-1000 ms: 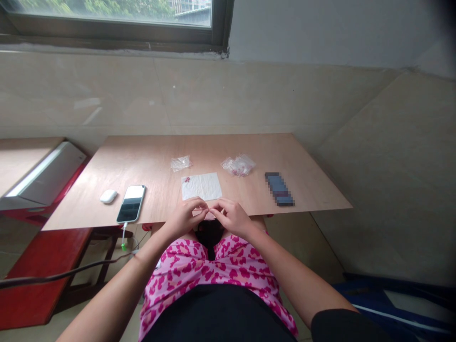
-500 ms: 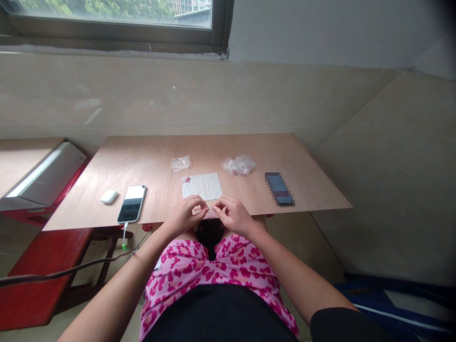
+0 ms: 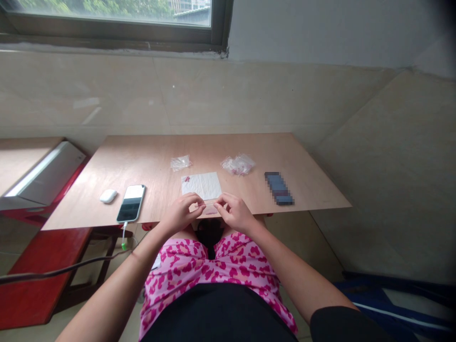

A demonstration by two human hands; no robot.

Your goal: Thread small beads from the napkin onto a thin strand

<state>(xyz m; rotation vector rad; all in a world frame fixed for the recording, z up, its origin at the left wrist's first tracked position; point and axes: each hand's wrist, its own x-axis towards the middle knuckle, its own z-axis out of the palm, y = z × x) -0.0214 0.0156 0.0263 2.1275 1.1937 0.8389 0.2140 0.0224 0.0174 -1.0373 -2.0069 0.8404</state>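
One plywood tabletop [image 3: 228, 149] dominates your view, set against a beige tiled wall [image 3: 270, 99] beneath a window [image 3: 114, 14], with a red bench [image 3: 39, 270] low on the left. Your pink-patterned clothing [image 3: 210, 270] fills the bottom of the frame. At the table's near edge, there they are: your left hand [image 3: 180, 213] and your right hand [image 3: 237, 213], close together but not touching. Just beyond them lies a white paper sheet [image 3: 201, 185]. Over to your left sits a smartphone [image 3: 131, 204] with a charging cable [image 3: 124, 235] hanging off the table edge, and just beside it a small white oval device [image 3: 109, 195]. To your right, a dark object [image 3: 279, 188] is blurred out, too obscured to name. Further up the table are two clear plastic bags: the one on the right, a bag [image 3: 238, 164], holds pinkish-red bits, while the left one, a smaller bag [image 3: 181, 163], looks nearly empty. A few tiny red pieces [image 3: 187, 179] sit on the paper's corner. And the finest detail: your fingertips on both sides are pinching a thin clear strip [image 3: 208, 203], held taut between your hands above the table's edge!
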